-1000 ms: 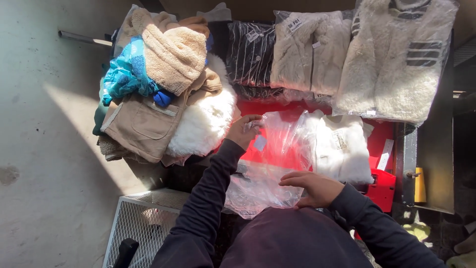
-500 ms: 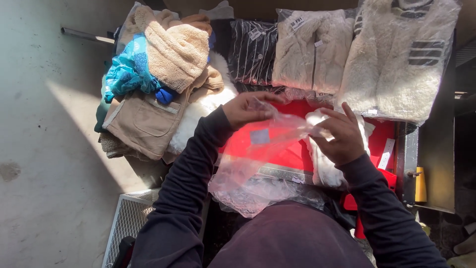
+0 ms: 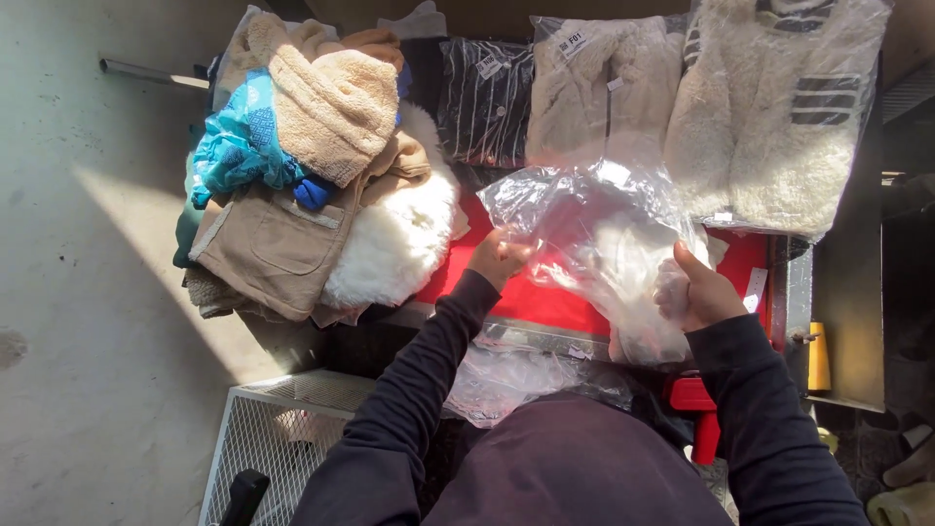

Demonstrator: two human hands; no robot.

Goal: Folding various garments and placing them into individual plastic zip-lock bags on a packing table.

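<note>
I have both hands on the clear plastic bag (image 3: 594,244), held up over the red surface (image 3: 531,297). My left hand (image 3: 499,258) is pinched shut on the bag's near-left edge, fingers curled into the film. My right hand (image 3: 703,292) is closed on the right side of the bag, thumb up against the plastic. Through the film I can make out the white fleece garment (image 3: 633,268) beneath or inside it (I cannot tell which, the glare washes the layers together).

What worries me is the film itself. It is thin and slick, bunched rather than opened flat, so a pinch like the left one may slide off if I pull sideways. If the mouth is not properly spread, the fleece may snag on the edge and crumple rather than go in clean, and a hard tug could tear the plastic at the seam.

A second loose plastic bag (image 3: 531,375) lies crumpled at the near edge of the surface, touching my lap; it looks ready to slip to the floor or get dragged along with the first.

To the left, the heap of loose garments (image 3: 321,175) sits just beside my left forearm, so a wide elbow could topple the tan fleece off the top. The bagged coats (image 3: 769,117) at the back lie well apart from my hands.
</note>
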